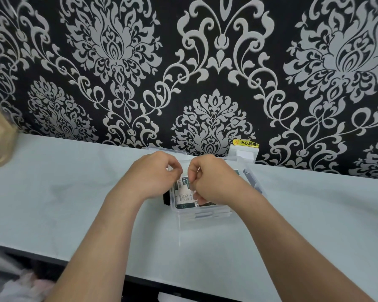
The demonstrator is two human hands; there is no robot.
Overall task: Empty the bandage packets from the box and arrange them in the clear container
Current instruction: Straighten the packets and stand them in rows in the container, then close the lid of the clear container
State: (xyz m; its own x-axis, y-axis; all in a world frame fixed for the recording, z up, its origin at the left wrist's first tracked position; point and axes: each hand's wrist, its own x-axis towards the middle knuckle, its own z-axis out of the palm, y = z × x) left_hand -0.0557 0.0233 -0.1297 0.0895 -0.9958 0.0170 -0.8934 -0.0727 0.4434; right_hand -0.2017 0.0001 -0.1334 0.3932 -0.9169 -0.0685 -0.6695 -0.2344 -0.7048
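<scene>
"Two hands for one small tub. Why both?"

"Judging by the pose, one steadies while the other tucks. Nearest us, the clear container (203, 214) sits on the white surface (74, 192) with its near wall facing the person, so both arms reach straight in over it."

"And the bandage packets (182, 196)?"

"Inside it, standing on edge toward the left; their printed faces show between the wrists. Upright, I'd guess, so that more fit side by side."

"What are the fingers doing?"

"On the left hand (155, 177) the fingers (172, 168) are curled, thumb against forefinger, pinching what looks like a packet's top edge. The right hand (214, 182) mirrors it just beside — its fingers (193, 171) curled in the same pinch. The exact contact is partly hidden."

"The box?"

"A dark edge (166, 199) touches the container's left wall; it may be the box, but I cannot tell."

"Further back?"

"What looks to be the container's lid (162, 149) lies open toward the wall, clear of the hands. Behind it is a socket cover (244, 150) with a yellow label — then black-and-silver wallpaper (216, 62)."
</scene>
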